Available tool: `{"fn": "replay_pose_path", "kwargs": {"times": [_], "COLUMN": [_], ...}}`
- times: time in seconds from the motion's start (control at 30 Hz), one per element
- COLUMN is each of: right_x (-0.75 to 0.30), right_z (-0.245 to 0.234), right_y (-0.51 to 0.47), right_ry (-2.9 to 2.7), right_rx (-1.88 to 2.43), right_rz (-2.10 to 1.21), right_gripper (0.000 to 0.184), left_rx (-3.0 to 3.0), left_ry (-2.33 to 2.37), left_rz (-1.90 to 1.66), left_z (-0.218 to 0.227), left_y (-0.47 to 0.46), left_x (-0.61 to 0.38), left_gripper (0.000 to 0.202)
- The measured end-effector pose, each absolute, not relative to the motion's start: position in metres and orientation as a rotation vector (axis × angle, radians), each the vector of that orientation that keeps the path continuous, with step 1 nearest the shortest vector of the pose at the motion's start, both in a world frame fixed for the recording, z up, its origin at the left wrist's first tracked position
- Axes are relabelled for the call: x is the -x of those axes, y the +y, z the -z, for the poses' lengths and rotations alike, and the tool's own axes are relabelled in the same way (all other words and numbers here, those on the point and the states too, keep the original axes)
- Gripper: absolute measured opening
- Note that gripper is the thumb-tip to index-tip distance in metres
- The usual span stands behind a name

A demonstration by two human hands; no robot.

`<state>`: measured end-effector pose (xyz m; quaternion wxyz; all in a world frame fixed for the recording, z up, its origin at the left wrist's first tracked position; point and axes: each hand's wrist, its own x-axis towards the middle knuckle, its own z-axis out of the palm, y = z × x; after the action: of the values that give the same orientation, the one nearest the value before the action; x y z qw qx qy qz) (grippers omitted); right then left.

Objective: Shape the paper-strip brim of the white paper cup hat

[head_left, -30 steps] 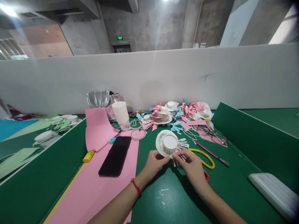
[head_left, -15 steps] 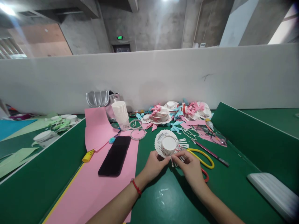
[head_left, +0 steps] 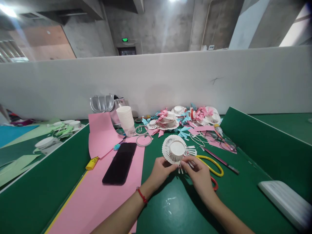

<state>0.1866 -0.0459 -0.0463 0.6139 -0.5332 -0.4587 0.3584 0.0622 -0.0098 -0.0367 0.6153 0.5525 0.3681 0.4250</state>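
Fingers of left hand pinch the white upturned paper cup with cut fringe, centre frame; right hand nips one strip at its lower edge. Risk: the thin strip could tear off if overpulled.

Tabletop: green, matte, bounded at the far edge by a white partition. A raised green divider is noted at right.

Left of centre: a long pink sheet is laid flat; a second, curled pink sheet is overlapped onto its far end. A yellow glue tube is seen at the sheet's left edge.

Far edge: silver bag, stack of white cups, two loose rings, pile of pink, blue and white paper pieces.

Centre: an upturned cup with fringed wall.

Right of it: scissors, a dark pen, spectacles. A flat white object is recorded near right; its identity cannot be told.
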Motion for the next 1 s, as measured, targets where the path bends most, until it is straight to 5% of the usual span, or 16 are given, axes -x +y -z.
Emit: {"fn": "replay_pose_path", "kwargs": {"times": [0.5,0.7,1.0], "right_x": [-0.184,-0.183,-0.185], "right_z": [0.048,0.054,0.059], "right_y": [-0.049,-0.047,-0.045], "right_ry": [-1.116,-1.225,-1.253], "right_rx": [1.249,1.294,1.284], "right_rz": [-0.782,-0.689,-0.736], "right_gripper": [0.011,0.028,0.03], "left_rx": [-1.242,-1.206,-1.153], "left_ry": [0.895,0.916,0.905], "left_rz": [-0.982,-1.053,-1.077], "left_z": [0.034,0.032,0.033], "left_y": [-0.012,-0.011,-0.01], "left_x": [-0.062,-0.063,-0.063], "left_gripper": [0.015,0.008,0.007]}}
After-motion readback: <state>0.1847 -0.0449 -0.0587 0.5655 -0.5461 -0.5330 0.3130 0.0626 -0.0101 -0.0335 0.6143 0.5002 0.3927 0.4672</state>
